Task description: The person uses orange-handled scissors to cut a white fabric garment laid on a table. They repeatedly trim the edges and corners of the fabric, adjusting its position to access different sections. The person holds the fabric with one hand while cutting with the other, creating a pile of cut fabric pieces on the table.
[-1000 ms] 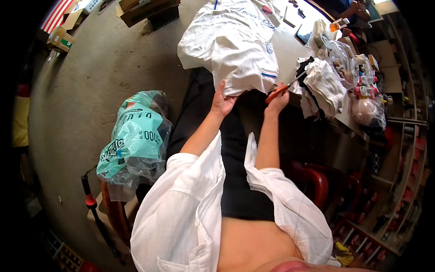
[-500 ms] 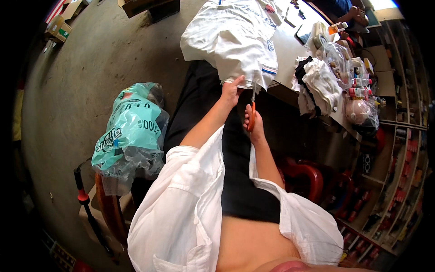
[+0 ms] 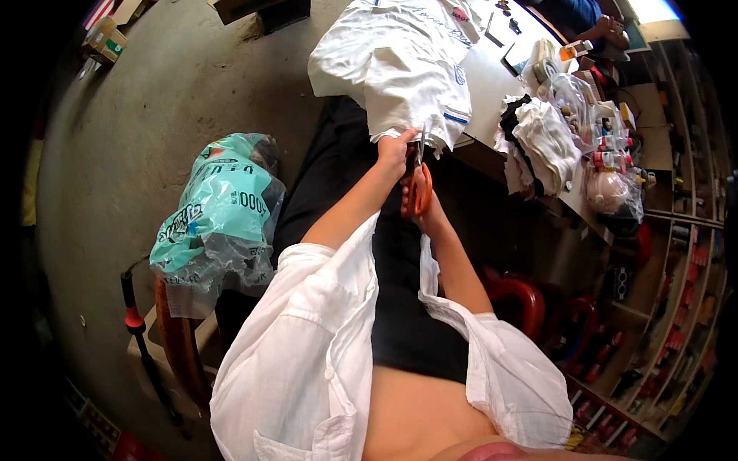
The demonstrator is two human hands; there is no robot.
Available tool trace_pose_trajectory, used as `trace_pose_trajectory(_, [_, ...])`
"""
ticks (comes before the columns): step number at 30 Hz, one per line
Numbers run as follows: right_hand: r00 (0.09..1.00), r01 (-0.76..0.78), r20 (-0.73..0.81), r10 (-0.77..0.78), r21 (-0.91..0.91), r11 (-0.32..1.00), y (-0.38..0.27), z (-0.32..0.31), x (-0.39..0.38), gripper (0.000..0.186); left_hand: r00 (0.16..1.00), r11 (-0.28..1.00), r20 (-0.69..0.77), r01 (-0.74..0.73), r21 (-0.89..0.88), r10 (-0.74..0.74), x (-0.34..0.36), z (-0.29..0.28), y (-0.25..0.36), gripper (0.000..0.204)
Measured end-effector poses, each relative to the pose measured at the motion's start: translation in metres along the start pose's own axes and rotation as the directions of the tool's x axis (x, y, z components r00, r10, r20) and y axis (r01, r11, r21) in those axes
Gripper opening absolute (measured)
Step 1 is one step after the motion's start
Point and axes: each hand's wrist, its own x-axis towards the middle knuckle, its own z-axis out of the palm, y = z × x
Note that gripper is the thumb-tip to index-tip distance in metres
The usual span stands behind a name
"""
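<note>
A white garment (image 3: 392, 77) with blue-red stripes and printing drapes over the white table's edge (image 3: 480, 131). My left hand (image 3: 392, 154) pinches its lower hem. Just beneath, my right hand (image 3: 430, 215) grips orange-handled scissors (image 3: 423, 188), their blades pointing upward at the hem beside my left fingers; whether they are cutting cloth I cannot tell. Black cloth (image 3: 307, 200) lies under both arms. A stack of white and black cloth pieces (image 3: 542, 142) is on the table to the right.
Cluttered bags and bottles (image 3: 611, 161) crowd the table's right side, before shelving (image 3: 676, 292). A person (image 3: 584, 23) is at the far right. A mint plastic bag (image 3: 219, 200) and black-red rod (image 3: 134, 323) are at my left, red chair arm (image 3: 523, 307) right, cardboard box (image 3: 104, 42) beyond.
My right hand has swung leftward from beside the table edge, turning the scissors upright under the hem. My left hand has shifted slightly up and right, still on the garment.
</note>
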Motion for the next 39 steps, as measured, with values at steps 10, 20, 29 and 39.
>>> trace_pose_trajectory(10, [0.999,0.047,0.008,-0.046,-0.204,0.978,-0.009,-0.002,0.017,0.053,0.997,0.999,0.061,0.040,-0.014,-0.039,0.009,-0.006,-0.001,0.009])
trace_pose_trajectory(20, [0.998,0.056,0.005,-0.057,-0.300,0.952,-0.008,-0.006,0.025,0.056,0.997,0.994,0.067,-0.031,0.101,0.024,0.012,-0.012,0.002,0.016])
trace_pose_trajectory(29, [0.968,0.226,-0.018,-0.252,-0.389,0.893,0.003,-0.010,0.030,0.049,0.994,0.997,0.095,-0.056,0.045,0.051,0.011,-0.006,0.004,0.016])
trace_pose_trajectory(39, [0.930,0.274,-0.071,-0.361,-0.522,0.808,0.009,-0.010,0.036,0.051,0.990,0.996,0.117,0.071,0.048,-0.076,0.006,-0.005,0.017,0.011])
